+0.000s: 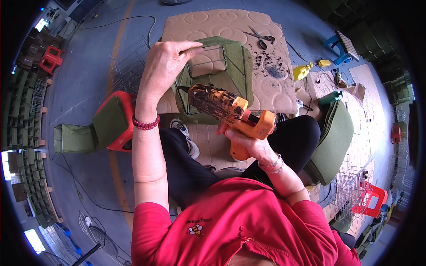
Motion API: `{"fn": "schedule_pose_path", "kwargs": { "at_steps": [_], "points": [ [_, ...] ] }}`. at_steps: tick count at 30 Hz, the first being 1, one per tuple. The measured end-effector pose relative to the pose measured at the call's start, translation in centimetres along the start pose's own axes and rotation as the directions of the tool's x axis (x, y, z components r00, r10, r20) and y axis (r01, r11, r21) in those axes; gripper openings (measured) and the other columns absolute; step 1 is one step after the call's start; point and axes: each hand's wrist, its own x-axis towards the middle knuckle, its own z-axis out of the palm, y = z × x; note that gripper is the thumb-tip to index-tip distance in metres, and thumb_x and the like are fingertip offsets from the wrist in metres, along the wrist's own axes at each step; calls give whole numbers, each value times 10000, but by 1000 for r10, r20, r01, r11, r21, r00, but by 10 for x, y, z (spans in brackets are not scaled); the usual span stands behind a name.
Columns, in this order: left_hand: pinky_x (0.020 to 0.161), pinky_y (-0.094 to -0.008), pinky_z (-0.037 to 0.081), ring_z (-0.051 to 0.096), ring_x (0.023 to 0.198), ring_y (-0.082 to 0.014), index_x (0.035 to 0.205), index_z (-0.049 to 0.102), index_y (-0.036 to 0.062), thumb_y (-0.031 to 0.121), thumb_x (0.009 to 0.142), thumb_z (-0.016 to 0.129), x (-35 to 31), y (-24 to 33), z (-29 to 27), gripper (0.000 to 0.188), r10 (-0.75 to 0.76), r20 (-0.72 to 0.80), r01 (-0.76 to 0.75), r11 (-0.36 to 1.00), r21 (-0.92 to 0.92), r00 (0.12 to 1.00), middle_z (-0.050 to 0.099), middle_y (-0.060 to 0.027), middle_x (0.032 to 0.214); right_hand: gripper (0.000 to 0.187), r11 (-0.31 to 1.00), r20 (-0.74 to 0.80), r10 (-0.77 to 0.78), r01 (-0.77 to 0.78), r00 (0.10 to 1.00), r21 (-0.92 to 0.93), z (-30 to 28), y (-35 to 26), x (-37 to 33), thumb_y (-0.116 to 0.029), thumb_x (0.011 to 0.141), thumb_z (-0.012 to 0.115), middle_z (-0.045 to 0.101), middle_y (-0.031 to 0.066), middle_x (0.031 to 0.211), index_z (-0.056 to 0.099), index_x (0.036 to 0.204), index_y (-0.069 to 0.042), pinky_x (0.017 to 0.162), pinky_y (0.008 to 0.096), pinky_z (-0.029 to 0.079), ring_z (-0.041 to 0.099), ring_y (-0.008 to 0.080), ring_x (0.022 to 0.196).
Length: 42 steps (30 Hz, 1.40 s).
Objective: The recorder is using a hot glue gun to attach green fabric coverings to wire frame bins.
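A green felt piece (239,57) with a thin wire frame (225,62) on it lies before me, a squarish opening showing brown cardboard inside the wires. My left hand (171,60), its wrist in a red bead bracelet, hovers at the far left of that frame. Thumb and fingers are pinched together; what sits between them, if anything, I cannot make out. My right hand (250,144) grips an orange glue gun (233,106), its front crusted with black residue. The gun's dark nozzle points left, close to the frame's near left side.
Cardboard (191,24) covers the worktable. On it are scissors (262,37) and black scraps (270,66). To the right stand a yellow bottle (301,72), a green bottle (330,97) and stacked felt sheets (333,142). A red stool (120,133) holding felt is at left; wire racks (353,188) lie lower right.
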Motion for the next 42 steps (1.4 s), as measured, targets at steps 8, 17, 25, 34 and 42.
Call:
{"fn": "schedule_pose_path", "kwargs": {
  "at_steps": [8,17,25,34,42],
  "points": [
    [505,-314,359,291,558,-116,1082,754,58,175,892,733,2,-2,1,224,3,-4,-3,1000,-7,1000,323,-106,631,321,990,-67,25,-34,997,-134,-2,9,3,-176,865,789,691,7,1028,661,1142,-76,871,286,503,627,97,970],
    [513,-312,376,303,555,-124,1078,757,69,183,893,732,2,0,0,219,-14,3,14,1000,5,1000,346,-124,635,317,997,-83,30,-36,996,-65,1,4,6,-184,858,799,697,10,1027,670,1125,-72,874,291,505,632,100,967],
    [516,-309,379,318,576,-96,1086,752,66,187,896,733,1,-3,0,227,-59,19,60,998,-34,998,344,-112,641,377,997,-106,72,-76,992,-32,3,-1,15,-207,858,800,697,18,1066,661,1180,-68,898,302,505,640,112,1006],
    [528,-290,399,345,585,-86,1085,750,55,194,892,742,3,-5,-1,239,-54,16,54,998,-15,998,382,-112,634,395,993,-79,77,-84,994,-85,-1,5,7,-192,850,804,698,27,1068,642,1186,-61,892,300,506,638,114,1005],
    [528,-289,401,360,576,-88,1085,752,57,204,894,741,1,-7,-1,241,-46,4,46,999,-16,999,427,-126,625,119,988,-42,112,-115,993,-104,2,-2,-3,-132,949,638,593,50,979,596,1029,-54,929,352,449,576,166,976]
  ]
}}
